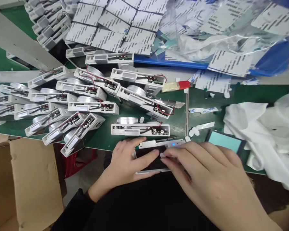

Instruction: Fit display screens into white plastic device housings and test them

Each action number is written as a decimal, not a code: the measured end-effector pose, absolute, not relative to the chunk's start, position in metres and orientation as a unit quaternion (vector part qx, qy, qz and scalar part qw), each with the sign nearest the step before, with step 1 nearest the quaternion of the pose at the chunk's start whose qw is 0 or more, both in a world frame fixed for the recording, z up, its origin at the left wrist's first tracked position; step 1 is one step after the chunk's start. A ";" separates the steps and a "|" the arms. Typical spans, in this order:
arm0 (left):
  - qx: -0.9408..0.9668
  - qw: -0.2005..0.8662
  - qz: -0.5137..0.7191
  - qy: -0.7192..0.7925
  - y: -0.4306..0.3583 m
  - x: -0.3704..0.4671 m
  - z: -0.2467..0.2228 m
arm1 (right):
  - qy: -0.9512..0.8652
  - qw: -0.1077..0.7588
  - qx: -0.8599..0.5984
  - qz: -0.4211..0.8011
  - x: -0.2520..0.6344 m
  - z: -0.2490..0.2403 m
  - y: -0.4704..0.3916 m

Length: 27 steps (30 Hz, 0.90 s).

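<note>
A white device with a dark front panel (148, 163) lies at the table's front edge, a small blue light glowing at its upper right. My left hand (125, 160) is wrapped round its left end, with a finger across the dark panel. Above the panel, my right hand (207, 170) pinches a small whitish piece (162, 155) between thumb and forefinger. Just behind stands another white device (139, 129) with a silver round part, a circuit board and wires showing.
Several similar white devices (86, 91) crowd the left of the green table (175, 120). Printed white sheets (108, 38) lie at the back beside a blue tray (168, 61). A white cloth (257, 131) is at right, a cardboard box (36, 179) at lower left.
</note>
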<state>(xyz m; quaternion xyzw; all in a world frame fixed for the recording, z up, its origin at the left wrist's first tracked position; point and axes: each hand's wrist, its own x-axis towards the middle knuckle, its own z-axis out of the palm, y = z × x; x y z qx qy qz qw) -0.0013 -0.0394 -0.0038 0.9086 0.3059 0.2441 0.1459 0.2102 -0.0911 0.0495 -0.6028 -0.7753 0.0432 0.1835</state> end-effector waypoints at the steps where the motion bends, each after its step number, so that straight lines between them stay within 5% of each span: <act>1: 0.908 0.146 0.244 0.307 -0.039 -0.001 -0.004 | -0.776 0.182 -0.603 0.041 0.210 0.049 -0.091; 8: 0.916 0.114 0.240 0.302 -0.038 -0.002 0.004 | -0.743 0.242 -0.622 0.048 0.209 0.053 -0.087; 14: 0.885 0.086 0.359 0.284 -0.028 -0.013 0.024 | -0.747 0.236 -0.620 0.049 0.212 0.044 -0.067; 22: 0.926 0.012 0.223 0.304 0.014 0.000 0.039 | -0.744 0.268 -0.610 0.039 0.212 0.027 -0.060; 27: 0.917 0.059 0.275 0.282 0.021 0.000 0.037 | -0.750 0.303 -0.585 0.054 0.215 0.040 -0.056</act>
